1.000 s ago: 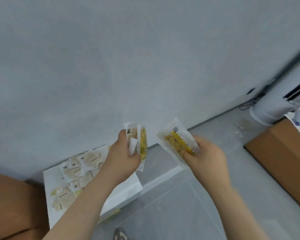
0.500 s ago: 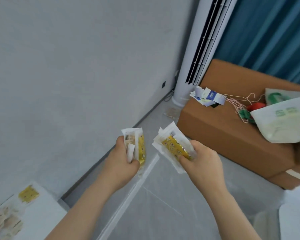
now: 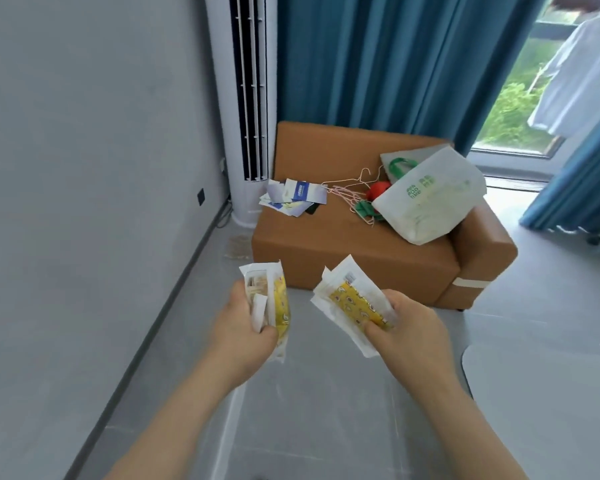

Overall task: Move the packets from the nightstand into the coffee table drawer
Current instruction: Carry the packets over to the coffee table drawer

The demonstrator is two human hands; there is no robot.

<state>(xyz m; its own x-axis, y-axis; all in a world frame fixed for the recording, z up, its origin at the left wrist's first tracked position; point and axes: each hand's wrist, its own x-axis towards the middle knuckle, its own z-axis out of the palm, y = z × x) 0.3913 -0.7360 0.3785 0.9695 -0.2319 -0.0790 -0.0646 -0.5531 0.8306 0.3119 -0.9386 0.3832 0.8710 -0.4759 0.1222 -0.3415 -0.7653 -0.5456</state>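
My left hand is closed around a bunch of white and yellow packets, held upright at chest height over the grey floor. My right hand grips a second stack of packets, fanned out, with a yellow patterned one on top. The two hands are side by side with a gap between them. Neither the nightstand nor a coffee table drawer is in view. A pale rounded surface shows at the right edge; I cannot tell what it is.
A brown sofa stands ahead, carrying papers, wire hangers and a white bag. A tall white air conditioner stands in the corner. Blue curtains and a window lie behind. A grey wall runs along the left.
The view has swung right, away from the white nightstand with its packets, which has left the frame. The sofa, curtains and window have come into view. Both hands keep their packets.
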